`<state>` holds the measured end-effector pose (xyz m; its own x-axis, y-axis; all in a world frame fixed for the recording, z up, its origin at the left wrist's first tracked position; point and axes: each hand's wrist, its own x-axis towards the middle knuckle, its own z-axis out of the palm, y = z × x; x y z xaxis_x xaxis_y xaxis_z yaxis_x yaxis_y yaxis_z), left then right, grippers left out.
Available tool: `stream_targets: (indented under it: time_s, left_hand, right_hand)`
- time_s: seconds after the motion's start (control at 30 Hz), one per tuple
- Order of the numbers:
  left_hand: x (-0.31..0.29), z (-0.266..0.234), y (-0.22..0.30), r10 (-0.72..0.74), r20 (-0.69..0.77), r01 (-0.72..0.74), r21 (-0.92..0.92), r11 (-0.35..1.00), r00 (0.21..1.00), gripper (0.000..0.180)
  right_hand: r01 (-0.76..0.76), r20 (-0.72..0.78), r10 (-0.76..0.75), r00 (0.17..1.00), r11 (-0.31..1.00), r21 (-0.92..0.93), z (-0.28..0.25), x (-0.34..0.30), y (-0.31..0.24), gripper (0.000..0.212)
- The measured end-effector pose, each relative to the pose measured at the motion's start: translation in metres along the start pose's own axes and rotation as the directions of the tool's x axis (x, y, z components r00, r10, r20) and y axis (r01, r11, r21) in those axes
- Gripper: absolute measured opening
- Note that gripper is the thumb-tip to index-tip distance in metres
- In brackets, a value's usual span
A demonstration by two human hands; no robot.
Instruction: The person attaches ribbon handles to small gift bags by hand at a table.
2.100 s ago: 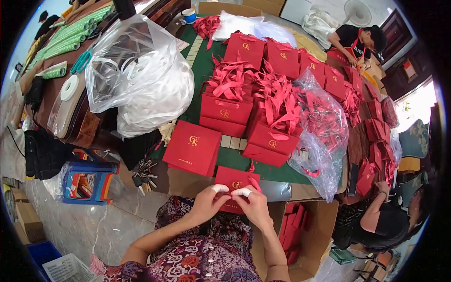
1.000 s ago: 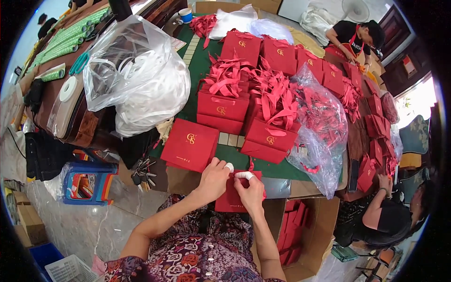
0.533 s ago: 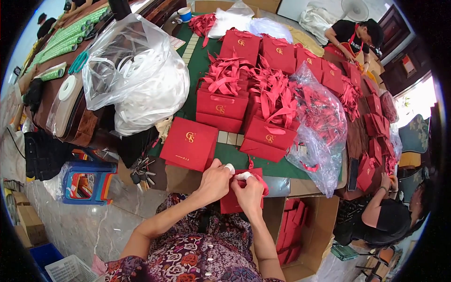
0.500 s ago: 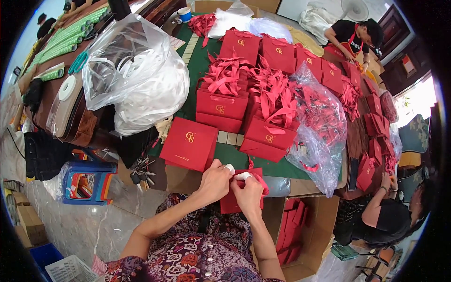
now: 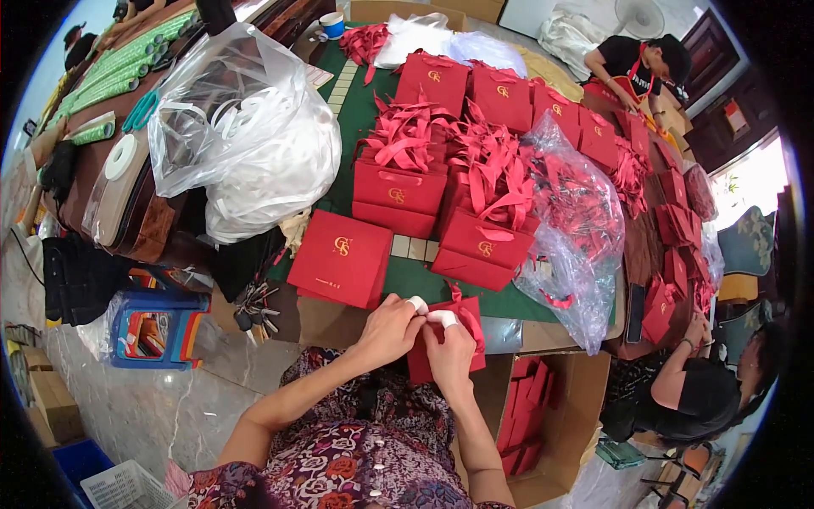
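Observation:
In front of my lap, a small red gift bag point(image 5: 421, 366) with a red ribbon point(image 5: 468, 321) stands out beneath my fingers. My left hand point(image 5: 392, 329) is closed in a pinch at the bag's upper left edge. Close against it, my right hand point(image 5: 449, 348) pinches at the bag's front, its fingertips meeting those of the left. White wraps cover a finger of each hand. What exactly lies between the fingertips is hidden. Flat red bags point(image 5: 341, 259) lie stacked on the green table mat point(image 5: 526, 307) just beyond my left hand.
Red bags with ribbon handles point(image 5: 398, 197) stand in rows ahead. Clear plastic point(image 5: 585, 254) holding red ribbons lies to their right, a plastic bag of white ribbon point(image 5: 271, 161) to their left. An open carton point(image 5: 577, 416) with red bags stands by my right arm. Two people work at right.
The red gift bag and my right hand have shifted slightly right. My left hand has turned a little, and the fingertips remain together.

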<state>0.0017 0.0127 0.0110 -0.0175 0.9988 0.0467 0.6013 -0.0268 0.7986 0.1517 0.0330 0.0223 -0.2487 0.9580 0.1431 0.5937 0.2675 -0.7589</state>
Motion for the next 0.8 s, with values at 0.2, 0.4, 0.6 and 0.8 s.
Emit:
stream_targets:
  time_s: [0.2,0.4,0.6,0.8]
  left_hand:
    - [0.001,-0.005,-0.004,0.044,-0.039,-0.044,0.016,0.999,0.998,0.024]
    - [-0.006,0.008,-0.005,0.218,-0.121,-0.209,0.077,0.975,0.968,0.026]
    - [-0.008,0.003,-0.005,0.426,-0.099,-0.414,0.121,0.902,0.899,0.022]
    - [-0.007,0.003,-0.009,0.447,-0.037,-0.441,0.114,0.89,0.894,0.021]
  right_hand:
    - [0.176,0.054,-0.177,0.983,0.984,0.025,-0.034,0.029,-0.001,0.021]
    - [0.244,0.345,-0.205,0.916,0.967,-0.073,-0.04,0.057,0.013,0.018]
    - [0.009,0.732,-0.056,0.679,0.998,0.068,-0.049,0.082,0.023,0.018]
    - [0.061,0.722,-0.082,0.687,0.997,0.055,-0.044,0.081,0.027,0.021]
